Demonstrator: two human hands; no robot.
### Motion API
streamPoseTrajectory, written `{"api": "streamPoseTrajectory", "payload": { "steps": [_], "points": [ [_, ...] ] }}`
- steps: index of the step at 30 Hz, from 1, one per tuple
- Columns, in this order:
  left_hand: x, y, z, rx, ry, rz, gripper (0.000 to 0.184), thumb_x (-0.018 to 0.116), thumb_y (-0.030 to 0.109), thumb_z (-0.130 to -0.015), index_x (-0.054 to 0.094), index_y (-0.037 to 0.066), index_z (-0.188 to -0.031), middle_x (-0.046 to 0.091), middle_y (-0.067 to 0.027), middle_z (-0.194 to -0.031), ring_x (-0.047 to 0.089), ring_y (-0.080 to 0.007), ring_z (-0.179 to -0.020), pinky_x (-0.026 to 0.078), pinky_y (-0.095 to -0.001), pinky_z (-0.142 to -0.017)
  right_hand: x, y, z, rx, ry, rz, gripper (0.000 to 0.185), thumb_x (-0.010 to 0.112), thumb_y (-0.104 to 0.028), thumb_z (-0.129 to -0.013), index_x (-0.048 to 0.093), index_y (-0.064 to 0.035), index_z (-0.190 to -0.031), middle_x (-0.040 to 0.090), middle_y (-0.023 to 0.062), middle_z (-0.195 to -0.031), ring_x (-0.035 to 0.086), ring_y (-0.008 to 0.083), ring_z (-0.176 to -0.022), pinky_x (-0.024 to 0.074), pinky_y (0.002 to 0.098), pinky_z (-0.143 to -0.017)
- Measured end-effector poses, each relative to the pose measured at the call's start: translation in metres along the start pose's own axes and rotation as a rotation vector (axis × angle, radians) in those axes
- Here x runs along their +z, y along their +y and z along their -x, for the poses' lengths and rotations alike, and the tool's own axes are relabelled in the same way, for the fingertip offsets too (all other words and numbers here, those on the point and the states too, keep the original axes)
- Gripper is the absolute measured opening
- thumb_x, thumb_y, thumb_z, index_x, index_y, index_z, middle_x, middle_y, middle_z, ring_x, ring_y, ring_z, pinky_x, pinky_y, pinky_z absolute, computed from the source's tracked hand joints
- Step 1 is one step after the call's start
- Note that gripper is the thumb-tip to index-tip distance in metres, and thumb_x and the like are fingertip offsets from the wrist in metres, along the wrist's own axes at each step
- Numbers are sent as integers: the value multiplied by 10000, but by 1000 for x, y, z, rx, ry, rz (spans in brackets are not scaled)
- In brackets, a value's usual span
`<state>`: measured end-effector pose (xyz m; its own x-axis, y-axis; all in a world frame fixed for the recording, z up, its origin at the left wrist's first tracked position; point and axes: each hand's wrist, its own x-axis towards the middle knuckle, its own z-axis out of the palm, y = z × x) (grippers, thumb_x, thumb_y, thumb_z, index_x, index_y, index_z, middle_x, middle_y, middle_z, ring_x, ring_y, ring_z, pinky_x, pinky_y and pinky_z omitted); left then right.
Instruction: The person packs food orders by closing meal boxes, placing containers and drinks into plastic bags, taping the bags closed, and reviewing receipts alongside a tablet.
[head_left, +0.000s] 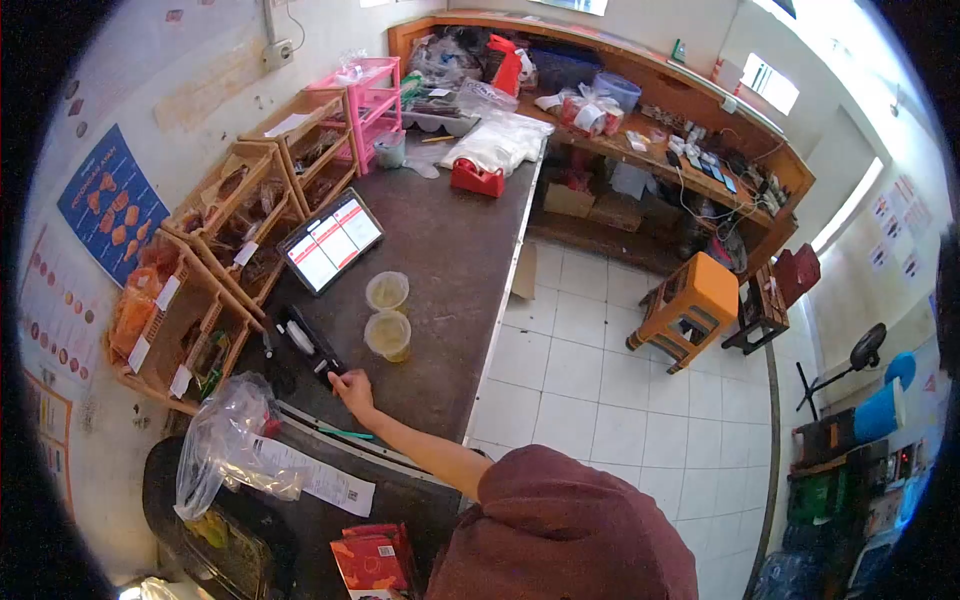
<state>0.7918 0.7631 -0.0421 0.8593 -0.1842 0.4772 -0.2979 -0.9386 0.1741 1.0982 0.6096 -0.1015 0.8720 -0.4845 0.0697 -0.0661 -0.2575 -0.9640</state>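
One bare hand, my right hand [352,390], is closed on the near end of a black elongated object [318,345] lying on the dark counter [440,250]. A white piece [299,337] sits at that object's far end. Just right of it stand two clear plastic cups [387,335] with pale liquid. Behind them a tablet [332,240] with a lit screen leans near the wooden racks. A teal stick [345,433] lies below the hand. My left hand is not visible.
Wooden racks [215,215] and a pink shelf [377,105] line the left side. A plastic bag [235,440], a paper receipt [320,480] and red packets [372,562] lie nearest me. An orange stool [690,310] stands on the tiled floor to the right.
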Motion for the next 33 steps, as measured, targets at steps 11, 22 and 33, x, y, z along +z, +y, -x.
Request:
{"api": "streamPoseTrajectory", "payload": {
  "steps": [11,22,33],
  "points": [
    [60,87,-78,-44,-417,768,358,415,280,-887,496,50,-1148,490,-229,-1115,469,-373,-1034,395,-453,-859,-31,-20,42,48,-545,-65,498,525,-465,-798,576,-56,-519,519,32,-477,510,153,-447,396,310,-425],
    [76,237,-128,-3,-804,1345,360,424,270,-882,490,37,-1149,503,-226,-1094,484,-368,-1010,405,-452,-842,-133,-55,227,94,-1627,-82,434,509,-372,-836,612,-33,-587,545,31,-441,519,108,-357,411,243,-356],
    [75,47,-32,-638,-712,1113,364,433,261,-877,484,25,-1149,516,-224,-1073,499,-362,-986,415,-451,-825,-127,-15,202,-739,-1193,307,365,624,-368,-696,593,-14,-616,579,151,-591,584,319,-596,454,404,-494]
  ]
}}
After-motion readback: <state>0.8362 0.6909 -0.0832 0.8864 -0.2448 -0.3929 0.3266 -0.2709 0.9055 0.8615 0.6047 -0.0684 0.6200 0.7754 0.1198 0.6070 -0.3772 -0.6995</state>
